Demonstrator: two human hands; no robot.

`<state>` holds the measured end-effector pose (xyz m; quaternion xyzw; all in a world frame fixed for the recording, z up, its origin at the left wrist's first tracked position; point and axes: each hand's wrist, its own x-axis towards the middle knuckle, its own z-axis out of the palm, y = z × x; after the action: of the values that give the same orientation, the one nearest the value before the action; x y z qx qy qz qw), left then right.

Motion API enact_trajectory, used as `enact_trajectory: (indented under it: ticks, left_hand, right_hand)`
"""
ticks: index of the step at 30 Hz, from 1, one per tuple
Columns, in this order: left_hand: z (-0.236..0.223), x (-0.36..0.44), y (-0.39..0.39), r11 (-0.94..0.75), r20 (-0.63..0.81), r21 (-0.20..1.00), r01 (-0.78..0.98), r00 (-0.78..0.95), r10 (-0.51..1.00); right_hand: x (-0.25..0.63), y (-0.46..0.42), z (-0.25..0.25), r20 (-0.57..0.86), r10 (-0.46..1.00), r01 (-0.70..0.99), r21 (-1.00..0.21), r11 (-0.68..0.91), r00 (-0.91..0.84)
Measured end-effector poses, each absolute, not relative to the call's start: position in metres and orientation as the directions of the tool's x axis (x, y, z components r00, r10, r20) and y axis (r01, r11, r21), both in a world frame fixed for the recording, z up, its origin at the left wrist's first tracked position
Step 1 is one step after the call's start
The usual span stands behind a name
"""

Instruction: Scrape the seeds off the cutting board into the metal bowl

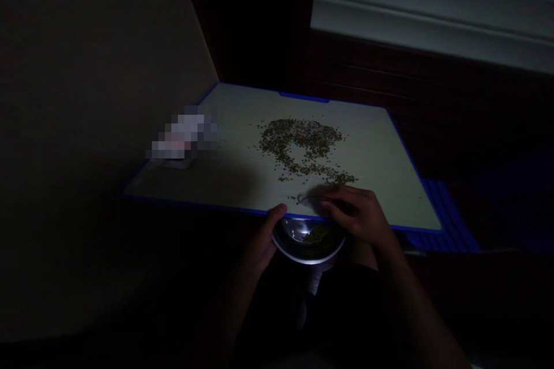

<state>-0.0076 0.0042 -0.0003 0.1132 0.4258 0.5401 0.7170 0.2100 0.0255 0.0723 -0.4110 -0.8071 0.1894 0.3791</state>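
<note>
A pale board with a blue rim [381, 155] lies before me, with small greenish grains [281, 141] spread in a loose ring at its middle and a trail toward the near edge. My right hand [361, 213] rests low over the near edge, fingers pinched on what looks like a spoon [304, 200], its pale end on the board beside a few stray grains. Below that edge is a shiny metal bowl [294, 253], partly hidden by the board, with green grains inside. My left hand [265, 239] grips the bowl's left side, thumb up by the board's edge.
A blurred-out pale object [184, 135] sits at the board's left side. A plain wall [108, 69] rises on the left. Light slatted panels [433, 6] stand at the back right. Blue striped material [445, 216] lies beyond the board's right corner. The scene is very dark.
</note>
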Motion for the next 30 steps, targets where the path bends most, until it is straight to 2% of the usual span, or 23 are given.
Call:
enact_trajectory:
  ticks: [4, 11, 24, 30]
  left_hand:
    - [-0.0002, -0.0075, 0.0039, 0.372, -0.476, 0.625, -0.686, 0.042, 0.878]
    - [-0.0047, -0.0069, 0.0049, 0.385, -0.471, 0.612, -0.691, 0.072, 0.879]
    - [-0.0062, -0.0081, 0.0061, 0.455, -0.537, 0.593, -0.665, 0.095, 0.838]
    - [-0.0063, -0.0078, 0.0054, 0.434, -0.513, 0.591, -0.680, 0.097, 0.853]
  right_hand:
    - [0.2088, 0.0267, 0.0727, 0.490, 0.801, 0.559, -0.579, 0.593, -0.343]
    - [0.2062, 0.0279, 0.0782, 0.489, 0.750, 0.503, -0.556, 0.661, -0.445]
    - [0.2084, 0.0262, 0.0788, 0.488, 0.713, 0.408, -0.593, 0.694, -0.504]
    - [0.2081, 0.0249, 0.0774, 0.508, 0.728, 0.423, -0.595, 0.683, -0.461]
